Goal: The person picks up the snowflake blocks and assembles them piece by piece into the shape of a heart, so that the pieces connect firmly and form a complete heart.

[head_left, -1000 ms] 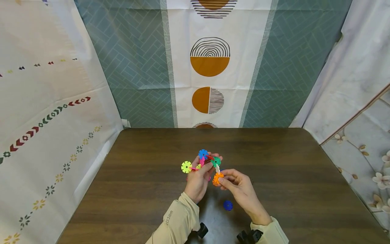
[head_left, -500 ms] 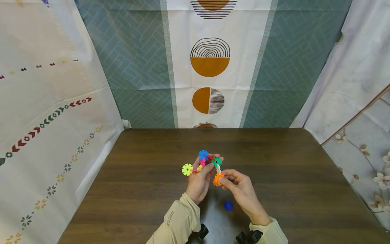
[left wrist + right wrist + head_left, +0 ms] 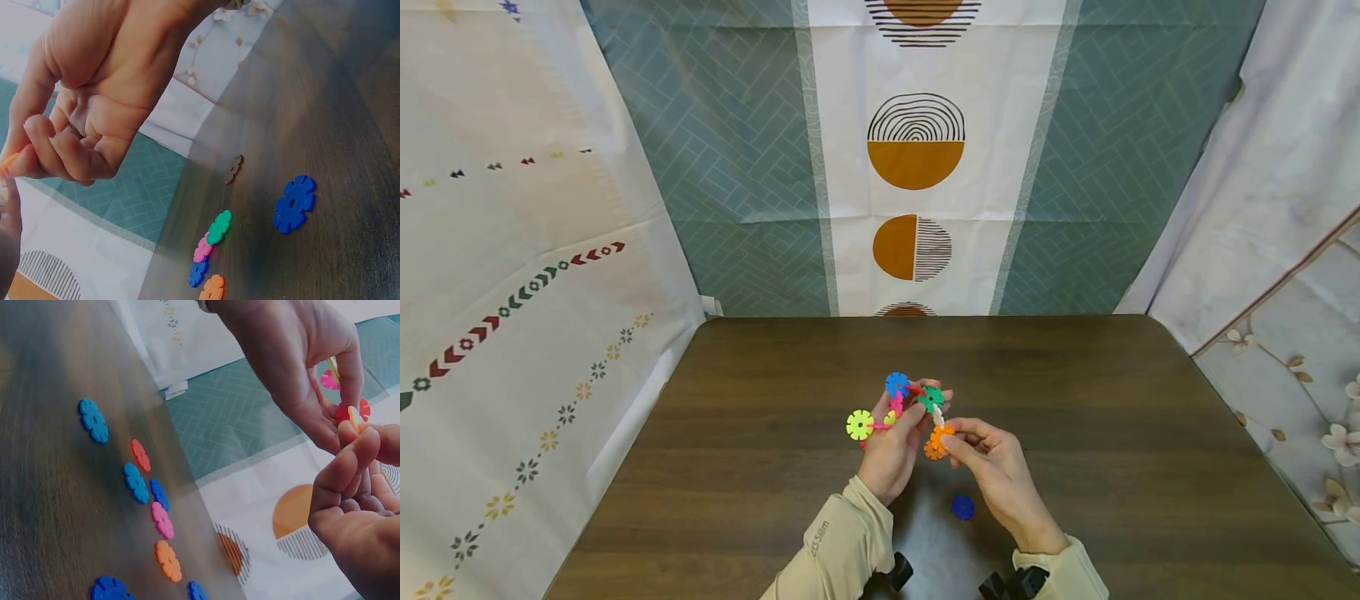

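My left hand holds a linked chain of notched plastic snowflake discs between thumb and fingers. In the head view the chain shows a yellow-green disc at its left, a blue disc, a green disc and a white disc seen edge-on. My right hand pinches an orange disc by thumb and forefinger, right against the white one. Only a sliver of the orange disc shows in the left wrist view. The left palm and fingers hide part of the chain.
A dark blue disc lies on the wooden table below the hands. Further loose discs lie there in the wrist views, among them a green disc, a brown disc and a red disc. Patterned cloths hang around the table.
The left part of the chain, with the yellow-green and blue discs, has dipped slightly in the left hand. The right hand keeps its pinch on the orange disc, almost still.
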### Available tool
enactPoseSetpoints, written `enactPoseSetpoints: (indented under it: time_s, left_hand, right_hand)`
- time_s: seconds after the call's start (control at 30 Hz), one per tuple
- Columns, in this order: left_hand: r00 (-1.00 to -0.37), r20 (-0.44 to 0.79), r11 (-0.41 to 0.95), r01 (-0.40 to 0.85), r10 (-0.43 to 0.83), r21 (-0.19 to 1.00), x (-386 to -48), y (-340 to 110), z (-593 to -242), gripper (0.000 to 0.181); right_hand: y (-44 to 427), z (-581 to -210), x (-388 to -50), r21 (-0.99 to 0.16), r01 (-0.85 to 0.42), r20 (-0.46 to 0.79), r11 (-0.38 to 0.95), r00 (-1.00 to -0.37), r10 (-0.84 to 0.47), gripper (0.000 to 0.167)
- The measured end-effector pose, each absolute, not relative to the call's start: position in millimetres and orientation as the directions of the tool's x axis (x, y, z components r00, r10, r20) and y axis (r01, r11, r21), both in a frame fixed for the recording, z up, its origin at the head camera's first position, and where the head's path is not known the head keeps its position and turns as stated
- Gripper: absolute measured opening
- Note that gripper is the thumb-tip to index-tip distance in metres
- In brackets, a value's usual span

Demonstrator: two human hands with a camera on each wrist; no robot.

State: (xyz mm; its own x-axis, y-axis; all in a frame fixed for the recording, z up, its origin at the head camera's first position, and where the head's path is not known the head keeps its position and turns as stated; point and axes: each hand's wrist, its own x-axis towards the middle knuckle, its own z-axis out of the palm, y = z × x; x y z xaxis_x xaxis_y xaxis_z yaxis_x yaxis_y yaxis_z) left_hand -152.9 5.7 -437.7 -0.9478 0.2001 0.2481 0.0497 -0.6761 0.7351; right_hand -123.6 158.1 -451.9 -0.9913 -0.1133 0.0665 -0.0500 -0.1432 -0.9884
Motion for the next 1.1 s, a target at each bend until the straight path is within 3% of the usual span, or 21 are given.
enactPoseSetpoints:
  time_s: [0.23, 0.57, 0.8, 1.1]
  left_hand:
    - [-0.928, 0.292, -0.622, 0.088, 0.233, 0.778, -152, 8, -437, 0.031]
    - [-0.955, 0.169, -0.632, -0.023, 0.242, 0.775, -154, 7, -442, 0.034]
    - [-0.964, 0.104, -0.528, -0.043, 0.246, 0.848, -154, 5, -446, 0.043]
    - [-0.938, 0.098, -0.417, -0.054, 0.333, 0.907, -153, 3, -446, 0.025]
  right_hand:
    - [162, -455, -125, -0.959, 0.019, 0.037, -0.283, -0.981, -0.191, 0.025]
    - [167, -453, -128, -0.965, 0.034, 0.009, -0.258, -0.986, -0.165, 0.029]
    - [171, -453, -128, -0.978, 0.027, -0.001, -0.206, -0.992, -0.123, 0.031]
    - [172, -454, -129, -0.98, 0.004, 0.012, -0.201, -0.997, -0.081, 0.03]
